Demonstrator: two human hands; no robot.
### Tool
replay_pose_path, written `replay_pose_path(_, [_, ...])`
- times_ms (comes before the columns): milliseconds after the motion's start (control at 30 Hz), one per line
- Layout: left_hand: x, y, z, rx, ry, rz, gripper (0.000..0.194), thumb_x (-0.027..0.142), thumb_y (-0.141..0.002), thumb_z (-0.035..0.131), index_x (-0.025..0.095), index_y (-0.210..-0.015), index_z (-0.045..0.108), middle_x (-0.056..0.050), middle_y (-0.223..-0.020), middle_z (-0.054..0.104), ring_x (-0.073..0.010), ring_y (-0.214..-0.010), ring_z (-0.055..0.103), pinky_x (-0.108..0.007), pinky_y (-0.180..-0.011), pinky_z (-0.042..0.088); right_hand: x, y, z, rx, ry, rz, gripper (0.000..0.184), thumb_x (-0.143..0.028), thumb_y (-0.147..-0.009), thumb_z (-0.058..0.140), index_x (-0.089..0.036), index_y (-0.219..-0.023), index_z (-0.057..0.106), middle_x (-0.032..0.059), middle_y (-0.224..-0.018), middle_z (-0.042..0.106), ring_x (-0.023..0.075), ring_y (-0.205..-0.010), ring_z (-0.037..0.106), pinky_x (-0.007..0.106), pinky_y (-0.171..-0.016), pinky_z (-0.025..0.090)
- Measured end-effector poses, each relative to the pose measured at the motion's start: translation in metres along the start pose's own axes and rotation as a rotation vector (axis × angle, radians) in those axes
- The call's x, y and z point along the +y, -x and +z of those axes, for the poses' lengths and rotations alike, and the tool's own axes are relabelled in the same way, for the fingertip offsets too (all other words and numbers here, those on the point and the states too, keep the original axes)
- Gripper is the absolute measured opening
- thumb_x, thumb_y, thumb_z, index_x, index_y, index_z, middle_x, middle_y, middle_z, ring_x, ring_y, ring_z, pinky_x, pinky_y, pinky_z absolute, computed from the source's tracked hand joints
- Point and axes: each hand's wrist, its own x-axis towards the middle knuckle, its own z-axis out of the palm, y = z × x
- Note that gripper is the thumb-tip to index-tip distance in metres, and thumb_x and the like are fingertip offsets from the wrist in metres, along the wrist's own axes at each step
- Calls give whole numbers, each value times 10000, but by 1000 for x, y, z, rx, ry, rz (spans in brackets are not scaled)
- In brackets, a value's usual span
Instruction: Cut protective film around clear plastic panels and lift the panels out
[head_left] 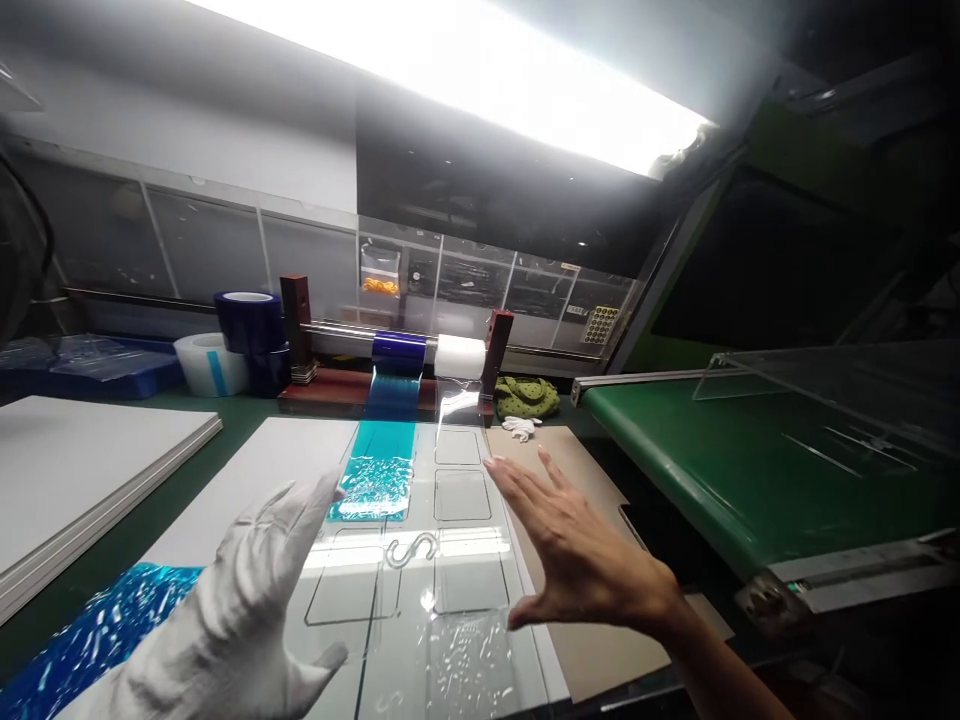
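My left hand [255,590], in a white glove, is open with thumb and fingers apart, over the left side of a clear sheet [412,640] marked with dark rounded outlines. Bare and also open, my right hand [577,550] hovers at the sheet's right edge. Neither hand holds anything. Between them a strip of blue film [379,450] runs from a dark blue roll [399,350] down onto the sheet, its lower end wrinkled. Clear film [459,400] hangs from a white roll [460,357] beside it. An S-shaped hook mark [410,549], perhaps a reflection, shows mid-sheet.
A stack of white sheets [97,470] lies at left, with crumpled blue film [112,630] nearer me. Spare tape rolls [247,325] stand behind. Brown board [585,480] lies at right beside a green conveyor belt [712,450]. A green polka-dot cloth [527,396] sits near the roll stand [322,388].
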Motion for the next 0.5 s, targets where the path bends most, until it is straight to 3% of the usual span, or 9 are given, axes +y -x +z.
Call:
replay_pose_path(200, [28,16,12,-143,619,-216,1013,410,-696,513,166,-1471,-93,-137,-1522,237,-294,-1391,261,-538,-1115,297,1,8,36,-30,-283,0,1272,-596,-574,765,-159,-1510,22,204,-1489,327,364,-1371,285,541,-1072,334])
replay_pose_path(267, [34,15,18,-191,735,-299,998,435,-687,493,177,-1471,-68,-118,-1549,178,-290,-1401,239,-535,-1115,296,5,13,46,-44,-327,20,1271,-600,-577,762,-170,-1509,13,196,-1493,323,367,-1373,277,550,-1054,355])
replay_pose_path(367, [26,5,16,-276,594,-209,1023,440,-652,564,205,-1475,2,-128,-1518,246,-316,-1377,270,-530,-1102,309,13,21,39,-35,-253,60,1200,-592,-632,729,-162,-1505,28,197,-1498,314,377,-1376,268,600,-1068,304])
replay_pose_path(500, [15,-20,5,-513,117,-121,1077,367,-510,659,209,-1460,177,-180,-1373,427,-405,-1200,445,-576,-940,409,4,12,9,21,14,34,1187,-435,-605,775,-144,-1505,57,202,-1426,427,397,-1322,370,674,-1105,100])
